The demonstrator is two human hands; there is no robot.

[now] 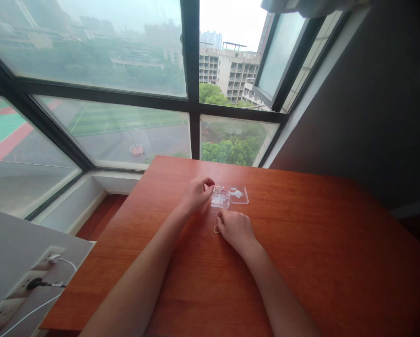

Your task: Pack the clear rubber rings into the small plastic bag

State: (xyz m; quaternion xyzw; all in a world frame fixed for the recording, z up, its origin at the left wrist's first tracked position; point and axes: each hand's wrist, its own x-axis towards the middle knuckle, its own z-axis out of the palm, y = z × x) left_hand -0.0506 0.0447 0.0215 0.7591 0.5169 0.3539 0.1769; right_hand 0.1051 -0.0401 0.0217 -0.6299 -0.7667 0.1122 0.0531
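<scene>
A small clear plastic box (pixel 220 201) with compartments sits on the wooden table, with several small rings (pixel 220 191) in its far part. Its clear lid (pixel 239 195), bearing a white print, lies flat against its right side. My left hand (pixel 197 193) is at the box's far left corner, fingers curled and thumb close to the fingertips; anything between them is too small to make out. Nearer to me, my right hand (pixel 236 226) is closed in a pinch just in front of the box. A small yellowish ring (pixel 216 229) shows beside its fingertips; whether they grip it is unclear.
The reddish wooden table (pixel 322 262) extends widely to the right and toward me. Beyond its far edge stands a dark-framed window (pixel 195 105), with one pane (pixel 280 58) swung outward. Wall sockets with a black plug (pixel 34 283) and white cables are at the lower left.
</scene>
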